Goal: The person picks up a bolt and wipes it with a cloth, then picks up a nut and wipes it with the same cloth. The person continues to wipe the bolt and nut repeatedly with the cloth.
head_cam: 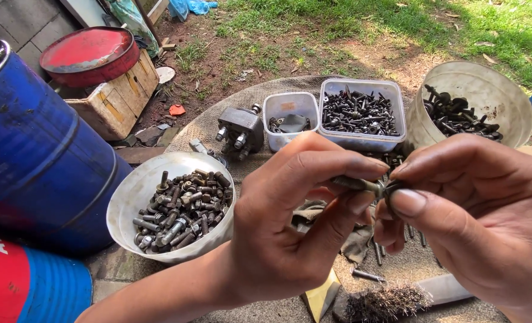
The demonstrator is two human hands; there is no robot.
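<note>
- Bolt [361, 185] pinched between both my hands, held above the mat [218, 122], just in front of the rectangular tub of screws [361, 113].
- My left hand [290, 221] clamps its shank with thumb and forefinger; my right hand [475, 215] pinches the head end.
- White bowl of bolts [173, 206] sits left of the bolt, blue drum [32, 155] beyond it.
- Small tub [290, 116] and grey metal part [240, 130] behind-left; round bucket of dark fasteners [475, 98] behind-right.
- Wire brush [385, 302] below the bolt.

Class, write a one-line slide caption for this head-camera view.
Both hands, left and right, hold a bolt above tubs of bolts on a mat.
</note>
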